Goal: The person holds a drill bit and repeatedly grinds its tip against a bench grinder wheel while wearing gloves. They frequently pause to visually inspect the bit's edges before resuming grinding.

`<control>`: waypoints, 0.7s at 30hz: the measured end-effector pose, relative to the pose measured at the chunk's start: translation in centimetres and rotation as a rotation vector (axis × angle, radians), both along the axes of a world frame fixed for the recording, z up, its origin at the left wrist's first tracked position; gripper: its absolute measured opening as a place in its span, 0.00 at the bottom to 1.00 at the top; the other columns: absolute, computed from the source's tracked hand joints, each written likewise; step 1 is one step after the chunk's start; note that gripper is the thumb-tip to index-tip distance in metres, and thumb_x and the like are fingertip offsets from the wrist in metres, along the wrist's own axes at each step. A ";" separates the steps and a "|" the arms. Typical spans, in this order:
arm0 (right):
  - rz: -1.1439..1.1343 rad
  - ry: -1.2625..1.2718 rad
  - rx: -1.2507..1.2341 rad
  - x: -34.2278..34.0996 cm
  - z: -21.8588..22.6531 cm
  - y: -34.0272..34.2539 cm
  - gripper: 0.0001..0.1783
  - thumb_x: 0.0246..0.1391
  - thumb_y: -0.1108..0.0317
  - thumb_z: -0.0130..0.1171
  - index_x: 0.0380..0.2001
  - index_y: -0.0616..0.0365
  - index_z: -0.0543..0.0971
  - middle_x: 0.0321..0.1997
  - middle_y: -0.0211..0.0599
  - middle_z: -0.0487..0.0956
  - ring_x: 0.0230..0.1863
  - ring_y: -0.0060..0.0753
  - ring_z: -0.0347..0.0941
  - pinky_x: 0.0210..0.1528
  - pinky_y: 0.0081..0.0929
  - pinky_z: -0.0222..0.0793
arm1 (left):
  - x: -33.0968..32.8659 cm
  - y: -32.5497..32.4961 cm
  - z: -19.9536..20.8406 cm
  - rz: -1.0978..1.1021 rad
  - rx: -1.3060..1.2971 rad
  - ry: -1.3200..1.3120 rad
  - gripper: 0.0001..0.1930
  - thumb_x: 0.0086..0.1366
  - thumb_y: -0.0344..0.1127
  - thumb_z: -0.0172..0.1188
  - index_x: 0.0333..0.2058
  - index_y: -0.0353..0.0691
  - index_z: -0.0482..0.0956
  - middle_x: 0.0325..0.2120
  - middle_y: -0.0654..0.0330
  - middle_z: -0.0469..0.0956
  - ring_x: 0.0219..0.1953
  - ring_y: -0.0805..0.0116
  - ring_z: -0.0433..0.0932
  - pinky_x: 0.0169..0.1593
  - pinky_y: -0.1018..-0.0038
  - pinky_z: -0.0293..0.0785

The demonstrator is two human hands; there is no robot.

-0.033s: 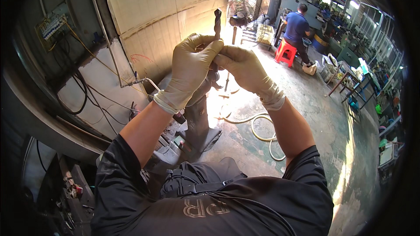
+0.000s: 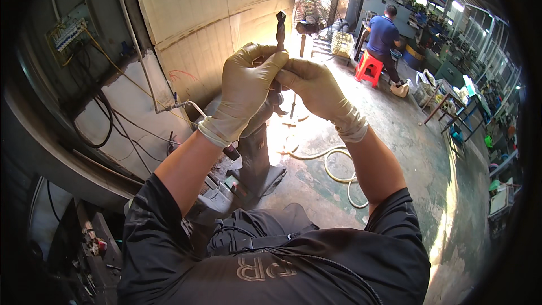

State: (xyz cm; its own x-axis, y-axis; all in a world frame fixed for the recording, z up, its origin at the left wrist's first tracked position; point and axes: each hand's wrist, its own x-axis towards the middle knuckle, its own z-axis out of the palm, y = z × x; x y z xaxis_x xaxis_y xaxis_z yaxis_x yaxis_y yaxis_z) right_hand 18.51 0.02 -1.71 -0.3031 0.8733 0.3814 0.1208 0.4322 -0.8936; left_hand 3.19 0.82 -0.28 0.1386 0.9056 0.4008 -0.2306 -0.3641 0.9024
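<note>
A dark twist drill bit (image 2: 280,29) stands upright in front of me, its fluted tip pointing up above my fingers. My left hand (image 2: 244,90), in a pale rubber glove, is closed on it with thumb and fingers pinched around the middle. My right hand (image 2: 317,86), gloved alike, pinches close against the left fingertips, at the lower part of the bit. Most of the shank is hidden behind the gloves. Beneath and behind my hands is a dark machine on a pedestal (image 2: 257,161), partly covered by my left hand and forearm.
A tan panel (image 2: 197,17) rises behind, with a pedestal fan (image 2: 312,14) beside it. A pale hose (image 2: 330,164) coils on the floor. Cables and a switch box (image 2: 69,35) are at left. Farther right, a person (image 2: 384,36) sits on a red stool (image 2: 368,68).
</note>
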 end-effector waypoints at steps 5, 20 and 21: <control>-0.030 -0.020 0.009 0.1 -0.1 1.0 0.17 0.62 0.63 0.53 0.45 0.65 0.79 0.28 0.32 0.79 0.25 0.19 0.73 0.26 0.19 0.69 | -0.1 0.5 0.2 0.008 0.013 -0.007 0.07 0.63 0.32 0.64 0.36 0.34 0.82 0.25 0.64 0.80 0.23 0.80 0.76 0.24 0.84 0.71; -0.045 -0.018 0.072 0.2 0.7 1.6 0.16 0.61 0.62 0.57 0.45 0.63 0.81 0.31 0.31 0.81 0.26 0.15 0.70 0.29 0.17 0.68 | 0.0 0.3 1.6 0.052 0.036 0.040 0.07 0.63 0.33 0.64 0.35 0.35 0.82 0.23 0.65 0.78 0.22 0.80 0.75 0.22 0.83 0.70; -0.041 -0.011 0.080 0.2 0.7 1.5 0.16 0.61 0.62 0.57 0.45 0.63 0.81 0.32 0.31 0.81 0.26 0.15 0.71 0.29 0.17 0.68 | 0.0 0.2 1.7 0.058 0.035 0.045 0.07 0.63 0.33 0.64 0.35 0.35 0.82 0.24 0.65 0.78 0.22 0.80 0.75 0.22 0.83 0.70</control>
State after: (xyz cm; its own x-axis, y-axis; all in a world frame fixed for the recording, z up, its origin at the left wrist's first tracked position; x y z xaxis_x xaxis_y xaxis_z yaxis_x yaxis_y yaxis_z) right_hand 18.71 1.56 -0.98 -0.2719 0.8521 0.4473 0.1494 0.4965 -0.8550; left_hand 3.16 1.06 1.37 0.1055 0.8983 0.4266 -0.1674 -0.4068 0.8981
